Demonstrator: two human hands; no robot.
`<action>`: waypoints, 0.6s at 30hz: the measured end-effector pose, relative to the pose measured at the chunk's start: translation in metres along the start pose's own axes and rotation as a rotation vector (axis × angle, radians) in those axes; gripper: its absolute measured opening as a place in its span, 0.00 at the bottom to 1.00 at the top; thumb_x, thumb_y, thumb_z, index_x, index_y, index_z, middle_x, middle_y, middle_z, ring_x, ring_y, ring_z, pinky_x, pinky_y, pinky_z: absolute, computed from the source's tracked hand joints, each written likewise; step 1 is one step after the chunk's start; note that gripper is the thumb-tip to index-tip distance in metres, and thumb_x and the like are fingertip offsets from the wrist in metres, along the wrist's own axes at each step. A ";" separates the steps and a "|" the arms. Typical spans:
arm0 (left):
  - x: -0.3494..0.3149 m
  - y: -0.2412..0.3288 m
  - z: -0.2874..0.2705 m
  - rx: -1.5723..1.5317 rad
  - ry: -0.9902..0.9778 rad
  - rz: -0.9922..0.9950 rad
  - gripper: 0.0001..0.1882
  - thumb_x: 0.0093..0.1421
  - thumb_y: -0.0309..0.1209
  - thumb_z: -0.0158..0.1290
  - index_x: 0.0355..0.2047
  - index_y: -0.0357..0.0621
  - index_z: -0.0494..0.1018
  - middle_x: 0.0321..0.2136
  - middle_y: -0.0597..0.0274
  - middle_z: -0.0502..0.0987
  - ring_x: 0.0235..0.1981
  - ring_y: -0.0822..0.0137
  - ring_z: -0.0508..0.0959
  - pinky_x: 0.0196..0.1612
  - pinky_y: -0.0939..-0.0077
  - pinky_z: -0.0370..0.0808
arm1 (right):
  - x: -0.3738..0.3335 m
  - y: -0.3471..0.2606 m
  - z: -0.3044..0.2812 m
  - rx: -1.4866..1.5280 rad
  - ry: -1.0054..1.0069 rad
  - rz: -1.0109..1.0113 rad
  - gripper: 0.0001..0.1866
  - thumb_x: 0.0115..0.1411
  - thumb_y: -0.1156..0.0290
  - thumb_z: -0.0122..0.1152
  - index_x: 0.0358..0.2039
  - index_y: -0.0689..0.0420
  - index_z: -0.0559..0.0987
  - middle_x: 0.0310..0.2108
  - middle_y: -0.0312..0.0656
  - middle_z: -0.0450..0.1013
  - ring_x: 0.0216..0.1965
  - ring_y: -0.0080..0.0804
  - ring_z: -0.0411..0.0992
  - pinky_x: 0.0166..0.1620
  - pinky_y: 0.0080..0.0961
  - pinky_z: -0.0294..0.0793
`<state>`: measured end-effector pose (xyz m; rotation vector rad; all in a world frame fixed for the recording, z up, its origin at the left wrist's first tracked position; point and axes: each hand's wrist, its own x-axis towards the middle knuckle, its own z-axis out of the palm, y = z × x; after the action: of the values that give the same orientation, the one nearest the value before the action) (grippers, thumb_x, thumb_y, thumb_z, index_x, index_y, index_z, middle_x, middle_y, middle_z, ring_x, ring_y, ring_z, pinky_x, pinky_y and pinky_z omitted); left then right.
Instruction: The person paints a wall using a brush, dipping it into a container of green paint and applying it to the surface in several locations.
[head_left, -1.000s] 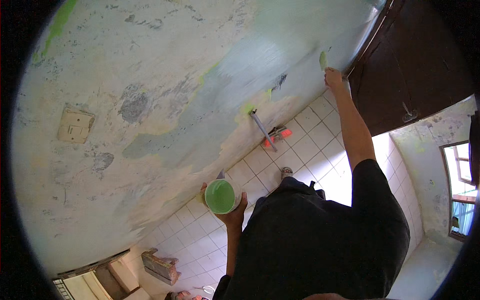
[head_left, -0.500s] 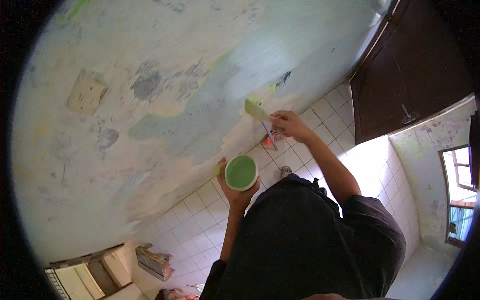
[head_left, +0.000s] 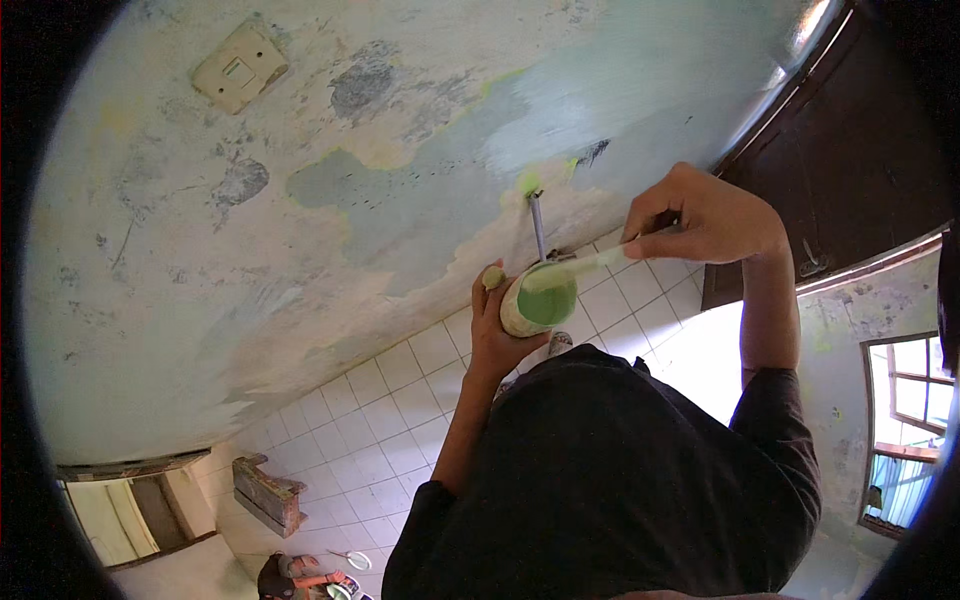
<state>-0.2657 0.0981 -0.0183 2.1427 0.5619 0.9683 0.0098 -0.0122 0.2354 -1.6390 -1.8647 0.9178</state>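
Note:
My left hand point(head_left: 494, 338) is wrapped around a white tub point(head_left: 514, 312) of green paint, which tilts with its mouth to the right. A small yellowish-green lump point(head_left: 493, 277) shows at the fingers of that hand; I cannot make out what it is. My right hand point(head_left: 705, 222) pinches the handle of a pale green paintbrush point(head_left: 580, 270), blurred by motion. The brush head is over the tub's mouth, at its upper rim. Behind the tub, the wall point(head_left: 400, 215) has patchy pale blue and cream paint.
A grey pipe point(head_left: 537, 225) sticks out of the wall beyond the tub. A switch plate point(head_left: 240, 68) is at upper left, a dark brown door point(head_left: 850, 170) at right. On the tiled floor point(head_left: 370, 405) lies a worn wooden piece point(head_left: 268, 495). A window point(head_left: 905, 430) is at far right.
My right hand has brought the paintbrush from the wall back over the tub. My left hand has moved right and up with the tub, and the view has shifted.

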 end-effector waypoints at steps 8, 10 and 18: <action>-0.005 0.011 -0.007 0.045 0.032 -0.013 0.45 0.38 0.36 0.78 0.58 0.40 0.74 0.67 0.43 0.66 0.67 0.39 0.65 0.67 0.44 0.67 | 0.013 -0.038 0.041 -0.458 -0.063 -0.061 0.09 0.64 0.69 0.67 0.30 0.62 0.84 0.24 0.49 0.80 0.28 0.48 0.80 0.33 0.41 0.77; -0.006 0.011 -0.009 0.068 0.028 -0.011 0.45 0.38 0.37 0.78 0.58 0.41 0.73 0.67 0.43 0.66 0.67 0.39 0.65 0.67 0.44 0.67 | 0.015 -0.042 0.057 -0.541 -0.072 -0.047 0.09 0.63 0.70 0.65 0.29 0.63 0.83 0.24 0.50 0.79 0.29 0.49 0.81 0.35 0.42 0.78; -0.012 0.011 -0.011 0.030 0.053 -0.009 0.50 0.34 0.39 0.81 0.59 0.41 0.72 0.68 0.42 0.64 0.67 0.40 0.66 0.67 0.46 0.67 | 0.031 -0.051 0.095 -0.625 -0.142 -0.193 0.05 0.55 0.78 0.63 0.25 0.68 0.81 0.25 0.57 0.78 0.32 0.54 0.81 0.40 0.42 0.80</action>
<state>-0.2808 0.0877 -0.0110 2.1444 0.6152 1.0205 -0.0990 0.0004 0.2093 -1.7065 -2.5324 0.3907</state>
